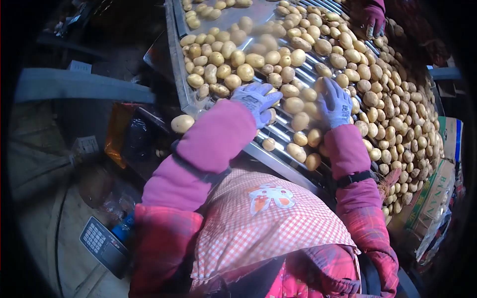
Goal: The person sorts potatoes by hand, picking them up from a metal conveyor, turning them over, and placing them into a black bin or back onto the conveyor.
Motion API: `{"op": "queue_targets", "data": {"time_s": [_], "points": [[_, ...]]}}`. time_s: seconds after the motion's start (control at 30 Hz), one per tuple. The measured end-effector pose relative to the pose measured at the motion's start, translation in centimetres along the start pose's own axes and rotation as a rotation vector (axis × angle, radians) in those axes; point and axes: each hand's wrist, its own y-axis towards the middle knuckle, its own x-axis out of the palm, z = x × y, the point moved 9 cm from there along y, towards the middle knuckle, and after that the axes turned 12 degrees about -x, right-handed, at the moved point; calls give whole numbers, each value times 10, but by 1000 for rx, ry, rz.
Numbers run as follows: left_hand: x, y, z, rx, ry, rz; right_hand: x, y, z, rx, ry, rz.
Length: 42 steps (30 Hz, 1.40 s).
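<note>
Many yellow-brown potatoes [293, 105] lie on a metal roller table [278, 130]. In a pale purple glove, my left hand [255, 101] rests among potatoes at the table's near left part, its fingers apart and pointing right. My right hand [336, 103], gloved the same way, lies over the rollers with its fingers stretched forward, beside several potatoes. Whether either palm touches a potato is hidden. A large heap of potatoes [397, 114] spreads to the right of my right hand.
A co-worker's gloved hand [375, 21] is at the top right, by the potatoes. A metal side wall [178, 64] bounds the table on the left. A cardboard box [437, 191] stands at the right, a calculator-like device [103, 243] at the lower left.
</note>
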Motion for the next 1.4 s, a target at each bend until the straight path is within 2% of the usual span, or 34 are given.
{"op": "queue_targets", "data": {"time_s": [0.03, 0.07, 0.13, 0.17, 0.23, 0.27, 0.43, 0.5, 0.53, 0.6, 0.63, 0.7, 0.77, 0.8, 0.87, 0.9, 0.93, 0.97, 1.03, 1.07, 1.13, 1.17, 1.2, 1.23, 1.27, 1.33, 1.37, 1.4], "points": [[20, 8, -4, -49, 214, -53, 0, -2, 1, -2, 7, -7], [23, 16, -3, -42, 219, -60, 0, -4, 2, 9, 7, -12], [29, 32, -20, -217, 213, -131, -3, -5, 2, 34, 21, -12], [32, 35, -25, -209, 223, -138, -4, -6, 2, 43, 30, -21], [43, 40, -47, -262, -78, -188, -6, -5, 4, 37, 57, 2], [38, 44, -42, -212, -102, -141, -7, -5, 2, 36, 42, -4], [50, 41, -30, -299, 130, -258, -9, -4, 0, 37, 66, -5], [41, 37, -26, -273, 155, -98, -8, -5, 0, 28, 79, 4], [40, 35, -26, -284, 160, -87, -9, -5, 0, 21, 88, 16], [27, 34, -26, -390, -99, -121, -14, -7, -2, 11, 71, 17], [33, 33, -34, -311, -271, -42, -13, -5, -3, 12, 57, 11], [1, 8, -35, -276, -411, 125, -13, -4, -5, -14, 46, 23], [-28, -17, -61, -389, -617, 281, -9, -3, -3, -39, 88, 17], [-71, -30, -52, -322, -748, 409, -10, -2, -4, -30, 107, 28], [-110, -49, -107, -413, -662, 617, -11, 0, -4, -22, 91, 23], [-138, -49, -112, -501, -726, 607, -11, -1, -4, -11, 76, 15], [-159, -45, -140, -399, -552, 679, -11, -2, -4, -16, 80, 29], [-168, -41, -189, -508, -535, 683, -11, -2, -5, -23, 79, 33], [-196, -44, -204, -803, -437, 840, -12, -2, -5, -23, 94, 34], [-191, -43, -203, -807, -441, 837, -13, 0, -4, -23, 92, 29], [-182, -30, -193, -695, -422, 815, -15, -1, -6, -26, 108, 44], [-151, -16, -200, -607, -316, 568, -15, -1, -6, -12, 101, 44], [-114, -13, -160, -585, -903, 431, -12, -2, -4, -11, 86, 24], [-90, -9, -144, -672, -427, 202, -10, -3, -1, -8, 68, 11], [-59, -2, -129, -506, -239, 84, -8, -3, 1, 6, 64, 13], [-22, -1, -89, -359, -65, -113, -8, -4, 0, -19, 67, 30], [-8, -2, -85, -353, -70, -120, -8, -4, 0, -12, 61, 24], [5, -4, -80, -306, 59, -89, -9, -4, -1, -5, 52, 11]]}}
